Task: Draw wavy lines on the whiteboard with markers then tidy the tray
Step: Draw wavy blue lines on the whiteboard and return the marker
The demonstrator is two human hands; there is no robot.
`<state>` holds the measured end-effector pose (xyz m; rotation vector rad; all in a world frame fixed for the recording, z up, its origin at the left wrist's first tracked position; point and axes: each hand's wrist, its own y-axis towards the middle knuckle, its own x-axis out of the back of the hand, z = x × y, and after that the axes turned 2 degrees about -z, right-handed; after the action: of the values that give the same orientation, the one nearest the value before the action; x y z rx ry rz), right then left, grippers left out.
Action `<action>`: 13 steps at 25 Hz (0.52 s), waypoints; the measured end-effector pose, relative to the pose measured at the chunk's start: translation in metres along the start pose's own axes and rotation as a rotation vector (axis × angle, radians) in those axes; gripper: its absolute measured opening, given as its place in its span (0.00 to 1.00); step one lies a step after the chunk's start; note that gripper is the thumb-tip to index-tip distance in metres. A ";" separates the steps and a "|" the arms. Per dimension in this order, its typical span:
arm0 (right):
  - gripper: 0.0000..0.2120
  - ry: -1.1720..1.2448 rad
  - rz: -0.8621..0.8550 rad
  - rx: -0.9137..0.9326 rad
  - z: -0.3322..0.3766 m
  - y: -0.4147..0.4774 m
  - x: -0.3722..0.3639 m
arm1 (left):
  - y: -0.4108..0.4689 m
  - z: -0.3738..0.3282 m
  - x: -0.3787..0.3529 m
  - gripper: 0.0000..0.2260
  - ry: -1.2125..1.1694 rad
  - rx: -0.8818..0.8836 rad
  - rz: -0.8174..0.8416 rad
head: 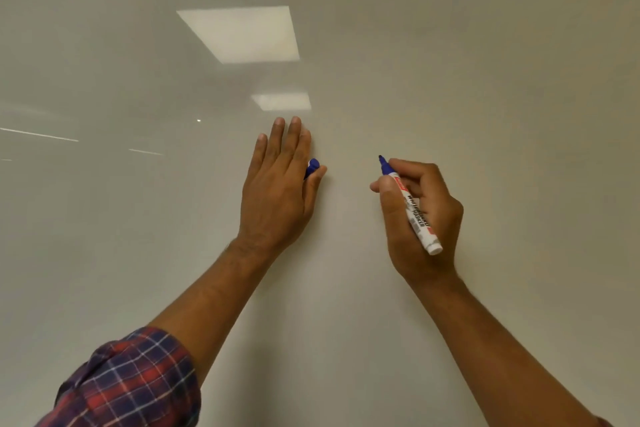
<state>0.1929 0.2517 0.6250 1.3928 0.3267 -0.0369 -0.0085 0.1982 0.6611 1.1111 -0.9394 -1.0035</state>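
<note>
A person's right hand (420, 215) is pinching a light, rigid blue marker (410, 206) near its tip against the blank whiteboard (485, 80), while the flattened left hand (277, 191) is tucking its blue cap (311, 167) under the thumb.

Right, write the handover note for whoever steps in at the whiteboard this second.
Left hand: fingers flat toward the glossy white whiteboard, the blue marker cap tucked between thumb and palm.
Right hand: in a writing grip on the uncapped blue-tipped white whiteboard marker, tip pointing up at the board; whether it touches cannot be told.
Done: marker uncapped. No line shows on the board yet.
Left: draw the wavy lines, recap, tidy the tray, which is out of view.
</note>
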 end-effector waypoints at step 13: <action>0.07 -0.142 -0.119 0.048 -0.040 0.040 -0.030 | 0.001 0.005 -0.013 0.29 0.023 -0.008 -0.059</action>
<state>0.1644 0.2928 0.6652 1.4084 0.2911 -0.2415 -0.0167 0.2098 0.6613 1.1472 -0.8877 -1.0393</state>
